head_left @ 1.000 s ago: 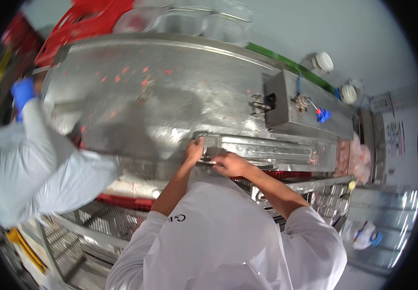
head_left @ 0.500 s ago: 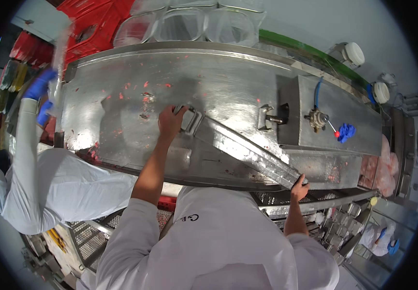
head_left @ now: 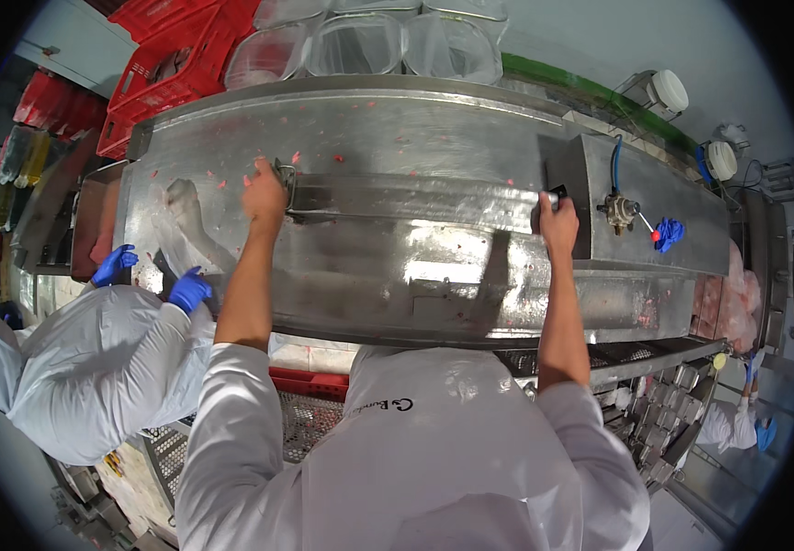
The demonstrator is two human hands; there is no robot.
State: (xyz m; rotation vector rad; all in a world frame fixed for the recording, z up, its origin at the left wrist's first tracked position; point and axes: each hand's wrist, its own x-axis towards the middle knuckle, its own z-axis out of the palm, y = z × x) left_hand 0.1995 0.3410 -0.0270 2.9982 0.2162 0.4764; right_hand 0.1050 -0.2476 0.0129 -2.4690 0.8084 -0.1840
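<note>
Across the steel work table (head_left: 259,119) lies a long, narrow stainless-steel trough-shaped mould (head_left: 415,200), its length running left to right. My left hand (head_left: 265,195) is closed on its left end, next to a metal loop handle (head_left: 288,186). At the other end, my right hand (head_left: 557,223) is closed around the mould, close against a steel box (head_left: 654,179) fixed to the table. My hand and the mould hide the short piston on the box's side. Both hands are bare.
A co-worker's blue-gloved hand (head_left: 189,289) is at the left beside clear plastic film (head_left: 185,230). Red bits (head_left: 338,158) dot the table. The box carries a valve with a red-knobbed lever (head_left: 647,225) and a crumpled blue glove (head_left: 668,234). Bag-lined tubs (head_left: 355,46) and red crates (head_left: 172,78) stand behind.
The mould has swung from slanting to nearly straight across the table. My right hand moved away from me with its end; my left moved leftward. The co-worker's hands came down with the plastic film.
</note>
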